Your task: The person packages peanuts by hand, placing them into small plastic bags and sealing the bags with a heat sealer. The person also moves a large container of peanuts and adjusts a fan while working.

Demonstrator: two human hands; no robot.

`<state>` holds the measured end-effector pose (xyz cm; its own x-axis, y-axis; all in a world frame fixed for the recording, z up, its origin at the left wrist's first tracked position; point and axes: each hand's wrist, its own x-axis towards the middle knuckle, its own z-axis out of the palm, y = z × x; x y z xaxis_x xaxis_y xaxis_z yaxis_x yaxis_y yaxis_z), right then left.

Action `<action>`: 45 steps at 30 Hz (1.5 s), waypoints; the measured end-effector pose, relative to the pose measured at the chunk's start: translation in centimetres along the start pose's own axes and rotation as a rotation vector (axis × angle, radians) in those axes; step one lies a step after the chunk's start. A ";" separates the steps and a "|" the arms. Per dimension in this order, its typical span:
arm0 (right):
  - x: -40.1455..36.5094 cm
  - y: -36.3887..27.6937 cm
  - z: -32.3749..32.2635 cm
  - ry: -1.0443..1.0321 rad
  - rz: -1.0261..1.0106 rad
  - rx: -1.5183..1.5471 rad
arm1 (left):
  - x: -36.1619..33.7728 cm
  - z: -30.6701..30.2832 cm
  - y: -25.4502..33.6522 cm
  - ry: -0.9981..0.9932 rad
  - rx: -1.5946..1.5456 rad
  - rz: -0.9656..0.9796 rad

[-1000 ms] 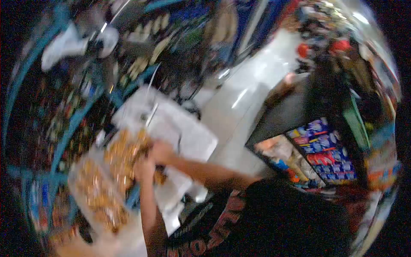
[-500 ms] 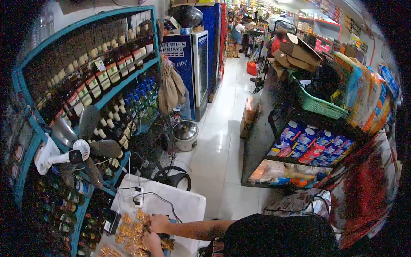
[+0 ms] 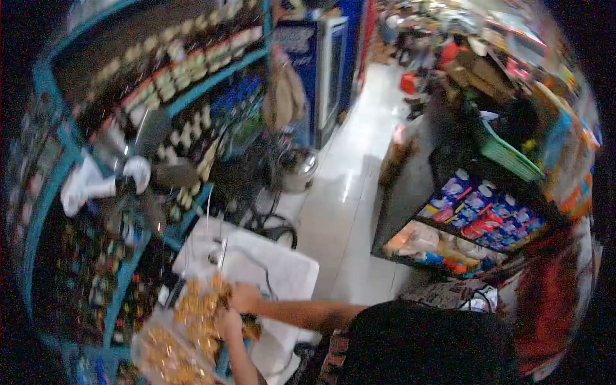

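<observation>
Both hands meet over the white table [image 3: 298,266], at the right edge of a pile of clear plastic packets [image 3: 202,314] with golden-brown pieces inside. My right hand [image 3: 245,299], whose arm comes from the black sleeve, has its fingers closed. Just below it, my left hand [image 3: 228,323] reaches up from the bottom edge, fingers also closed. A small dark bit shows between them, too blurred to name. A clear container or bag [image 3: 170,359] of similar pieces lies at the lower left.
A grey fan [image 3: 136,174] stands left before teal shelves [image 3: 48,212] of bottles. Cables cross the table. A lidded metal pot [image 3: 298,168] sits on the tiled floor beyond it. To the right are a green basket [image 3: 510,154] and stacked packs; people are far down the aisle.
The view has shifted and blurred, so the scene sits lower and further right, with more of the clear container at the lower left. Both hands stay together at the packets.
</observation>
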<state>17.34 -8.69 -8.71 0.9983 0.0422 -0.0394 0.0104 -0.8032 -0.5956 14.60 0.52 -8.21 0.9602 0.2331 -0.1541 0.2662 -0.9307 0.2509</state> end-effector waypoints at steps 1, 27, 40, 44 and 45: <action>0.2 0.3 0.2 -0.014 0.028 0.133 | -1.0 -1.9 0.0 -0.061 0.111 0.211; 1.5 0.5 1.2 -0.055 0.028 0.004 | 0.5 -1.3 0.0 -0.132 -0.008 -0.094; 1.2 0.5 1.0 0.014 -0.055 -0.033 | 0.4 -1.3 0.0 -0.127 -0.003 -0.077; 1.2 0.3 0.9 0.012 -0.041 -0.062 | 0.4 -1.6 0.2 -0.153 -0.017 -0.081; 1.2 0.3 0.9 0.013 -0.037 -0.065 | 0.4 -1.7 0.4 -0.175 -0.028 -0.111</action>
<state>18.50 -8.38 -9.67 0.9978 0.0653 -0.0078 0.0506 -0.8380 -0.5433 15.25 0.78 -6.52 0.8960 0.2790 -0.3453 0.3741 -0.8934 0.2488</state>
